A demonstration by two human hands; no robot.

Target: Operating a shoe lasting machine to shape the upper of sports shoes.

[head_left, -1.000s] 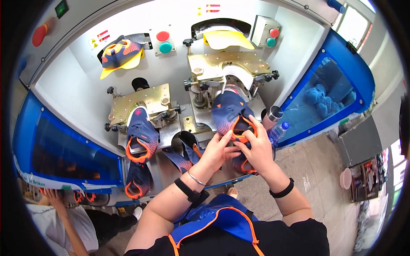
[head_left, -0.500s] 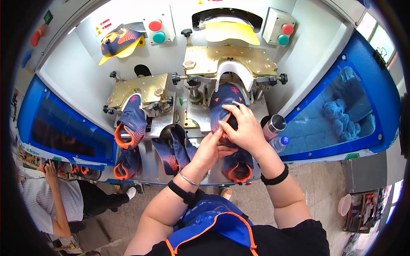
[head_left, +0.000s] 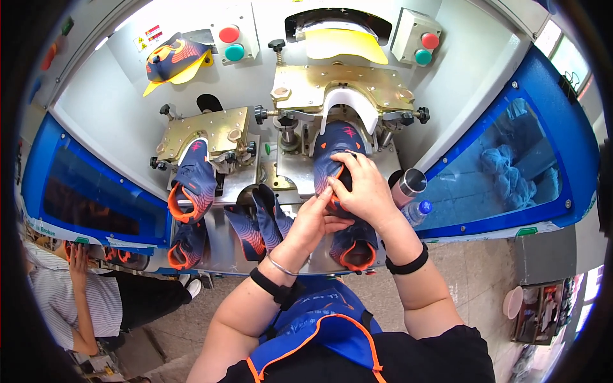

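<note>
A navy shoe upper (head_left: 334, 142) with orange trim has its toe under the white curved clamp (head_left: 351, 102) of the right press station. My right hand (head_left: 365, 187) grips its right side and collar, fingers over the top. At the heel end my left hand (head_left: 313, 223) holds the upper from the left, thumb up by the right thumb; its other fingers are partly hidden beneath. A second navy upper (head_left: 195, 175) sits with its toe in the left station, untouched. Below my hands another upper (head_left: 356, 250) lies at the machine's front edge.
Between the stations lie loose upper pieces (head_left: 246, 233), with another upper (head_left: 187, 244) at front left. A steel-topped tumbler (head_left: 410, 185) and a blue-capped bottle (head_left: 418, 212) stand right of my right wrist. Red and green buttons (head_left: 429, 41) are behind. A co-worker (head_left: 76, 293) is at far left.
The whole view has shifted slightly. Both hands keep nearly the same hold on the upper, which stays under the clamp.
</note>
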